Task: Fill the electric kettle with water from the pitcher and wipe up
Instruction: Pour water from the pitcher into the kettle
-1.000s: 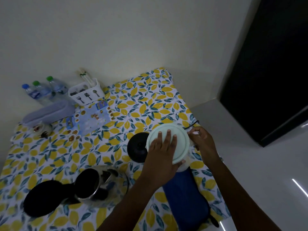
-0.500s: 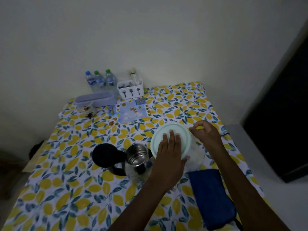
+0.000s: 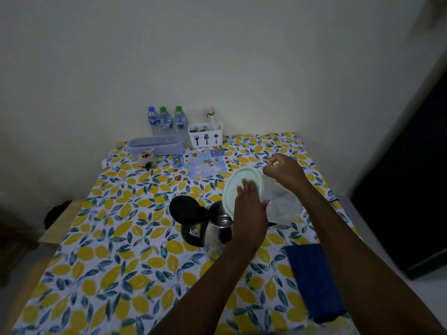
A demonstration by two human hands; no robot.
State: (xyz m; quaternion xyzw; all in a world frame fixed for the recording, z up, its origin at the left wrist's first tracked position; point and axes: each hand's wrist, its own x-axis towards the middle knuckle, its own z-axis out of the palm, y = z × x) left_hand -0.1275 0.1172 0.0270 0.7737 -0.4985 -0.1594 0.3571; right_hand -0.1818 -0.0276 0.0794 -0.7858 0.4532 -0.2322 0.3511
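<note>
Under both your hands spreads the lemon-print tablecloth [image 3: 101, 274], with wide bare room to the left of your left hand out to the left edge. Beside your right forearm, near the right edge, lies the folded dark blue cloth [image 3: 314, 281]. Your right hand [image 3: 286, 174] grips the tilted clear plastic pitcher [image 3: 283, 204] at its far side; your left hand [image 3: 250, 211] lies flat, fingers extended, on its pale green round lid [image 3: 239, 182]. Just below that lid stands the open stainless steel electric kettle [image 3: 217, 228].
</note>
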